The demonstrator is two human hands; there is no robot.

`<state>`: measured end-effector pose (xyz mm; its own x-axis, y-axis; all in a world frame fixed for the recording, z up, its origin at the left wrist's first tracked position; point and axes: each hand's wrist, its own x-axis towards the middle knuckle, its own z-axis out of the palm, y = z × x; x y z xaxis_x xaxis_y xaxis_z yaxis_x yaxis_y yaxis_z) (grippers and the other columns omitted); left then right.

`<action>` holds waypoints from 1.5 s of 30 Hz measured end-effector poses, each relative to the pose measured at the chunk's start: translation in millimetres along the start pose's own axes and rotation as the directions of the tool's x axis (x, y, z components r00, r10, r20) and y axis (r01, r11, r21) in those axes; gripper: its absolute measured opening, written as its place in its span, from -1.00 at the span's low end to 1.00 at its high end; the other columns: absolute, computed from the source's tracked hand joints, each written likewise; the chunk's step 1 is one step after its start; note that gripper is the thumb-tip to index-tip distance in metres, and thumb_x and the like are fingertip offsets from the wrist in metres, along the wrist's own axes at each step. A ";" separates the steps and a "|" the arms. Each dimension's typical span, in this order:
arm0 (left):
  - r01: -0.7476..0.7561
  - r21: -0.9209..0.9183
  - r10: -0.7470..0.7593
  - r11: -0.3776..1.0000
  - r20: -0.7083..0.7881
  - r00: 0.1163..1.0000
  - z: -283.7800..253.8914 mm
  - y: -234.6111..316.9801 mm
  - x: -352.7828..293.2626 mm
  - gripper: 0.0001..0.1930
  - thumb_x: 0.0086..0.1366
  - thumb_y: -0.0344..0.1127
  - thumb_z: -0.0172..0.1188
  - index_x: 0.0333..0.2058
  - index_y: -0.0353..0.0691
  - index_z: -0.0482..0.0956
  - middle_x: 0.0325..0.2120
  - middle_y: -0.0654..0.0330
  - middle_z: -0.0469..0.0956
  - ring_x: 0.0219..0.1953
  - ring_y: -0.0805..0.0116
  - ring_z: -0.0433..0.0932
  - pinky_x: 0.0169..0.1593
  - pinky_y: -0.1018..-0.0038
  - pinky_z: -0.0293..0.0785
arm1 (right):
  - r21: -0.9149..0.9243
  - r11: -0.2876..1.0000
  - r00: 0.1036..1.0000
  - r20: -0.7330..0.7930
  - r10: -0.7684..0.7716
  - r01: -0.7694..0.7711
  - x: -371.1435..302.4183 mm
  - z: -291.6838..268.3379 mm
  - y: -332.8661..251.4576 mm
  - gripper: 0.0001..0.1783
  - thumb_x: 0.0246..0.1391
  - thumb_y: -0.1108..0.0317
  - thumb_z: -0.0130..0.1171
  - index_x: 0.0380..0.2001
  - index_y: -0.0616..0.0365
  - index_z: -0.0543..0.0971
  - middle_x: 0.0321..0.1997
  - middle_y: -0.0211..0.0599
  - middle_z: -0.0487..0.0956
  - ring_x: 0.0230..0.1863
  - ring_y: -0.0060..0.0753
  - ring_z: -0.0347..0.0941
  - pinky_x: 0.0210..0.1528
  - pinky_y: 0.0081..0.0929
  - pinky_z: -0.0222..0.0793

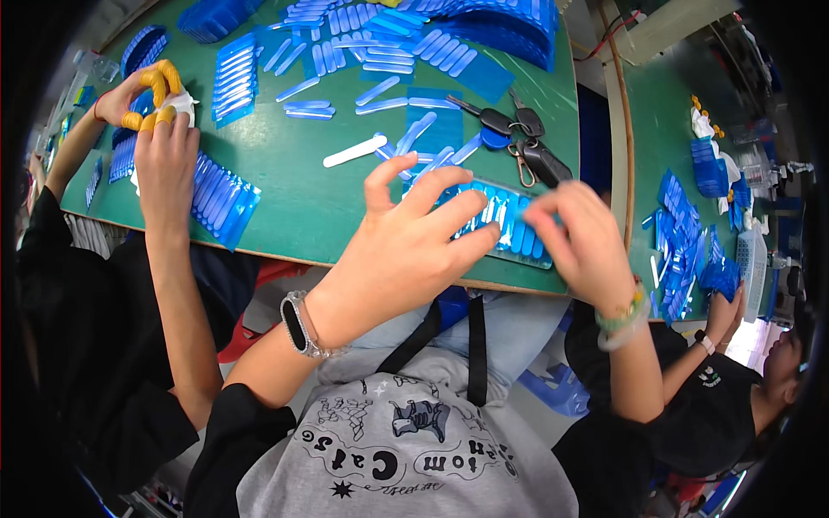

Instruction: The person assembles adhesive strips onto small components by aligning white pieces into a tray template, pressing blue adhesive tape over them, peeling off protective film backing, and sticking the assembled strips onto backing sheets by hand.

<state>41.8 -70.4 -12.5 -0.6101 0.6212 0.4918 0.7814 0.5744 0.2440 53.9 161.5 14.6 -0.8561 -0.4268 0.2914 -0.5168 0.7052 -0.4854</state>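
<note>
A clear blue tray (537, 255) lies near the front edge of the green table, with a row of slim rounded strips in it. My left hand (419, 226) spreads its fingers over the tray's left part, fingertips at the strips. Over the tray's right end, my right hand (587, 237) is curled, thumb and fingers drawn together. Its fingertips are slightly blurred, and what they hold, if anything, does not show. Beyond my left hand lie a white strip (355, 151) and several loose blue strips (418, 132).
A bunch of keys (521, 129) lies just beyond the tray. Blue strips and sheets (389, 60) crowd the far table. To the left, a co-worker's hands (164, 121) wear yellow finger covers beside a blue strip sheet (223, 197). Another person (717, 380) works at the right-hand table.
</note>
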 end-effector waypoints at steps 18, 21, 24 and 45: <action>-0.029 -0.023 0.030 0.999 0.017 0.999 5.2 -1.1 -2.3 -0.70 0.01 -0.36 0.32 -0.22 0.07 0.67 -0.11 0.53 0.58 0.04 0.40 0.47 0.26 0.09 0.02 | 0.051 0.998 0.999 0.037 0.028 -0.030 -17.9 10.9 -10.0 -0.88 0.01 0.49 0.27 -0.41 0.22 0.51 -0.46 -0.16 0.48 -0.36 -0.05 0.42 -0.28 -0.23 0.36; -0.039 -0.044 0.040 0.998 0.023 0.999 3.8 1.6 -0.9 -0.67 0.00 -0.34 0.32 -0.19 0.10 0.67 -0.12 0.53 0.58 0.02 0.41 0.47 0.26 0.07 0.02 | 0.034 0.994 0.992 -0.072 0.102 -0.100 -12.0 2.8 0.9 -0.90 0.03 0.49 0.25 -0.40 0.23 0.52 -0.44 -0.16 0.49 -0.36 -0.05 0.43 -0.29 -0.23 0.35; -0.045 -0.031 0.046 0.998 0.025 0.999 3.5 3.2 -1.6 -0.66 -0.01 -0.32 0.34 -0.19 0.13 0.67 -0.12 0.52 0.57 0.01 0.42 0.47 0.26 0.07 0.02 | 0.024 0.991 0.985 -0.106 0.133 -0.131 0.4 5.0 9.2 -0.90 0.05 0.48 0.24 -0.40 0.24 0.51 -0.44 -0.16 0.50 -0.35 -0.04 0.43 -0.29 -0.23 0.34; -0.052 -0.045 0.053 0.998 0.024 0.998 9.1 7.9 4.5 -0.69 0.00 -0.29 0.33 -0.21 0.12 0.67 -0.15 0.53 0.58 -0.02 0.45 0.48 0.27 0.08 -0.01 | 0.029 0.982 0.974 -0.123 0.189 -0.187 -11.9 0.7 11.1 -0.90 0.04 0.50 0.25 -0.40 0.26 0.52 -0.45 -0.16 0.49 -0.38 -0.05 0.42 -0.31 -0.26 0.34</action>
<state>44.1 -58.2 -16.0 -0.5707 0.6634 0.4839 0.8172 0.5169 0.2551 58.3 174.0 5.1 -0.9319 -0.2127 0.2938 -0.3475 0.7556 -0.5552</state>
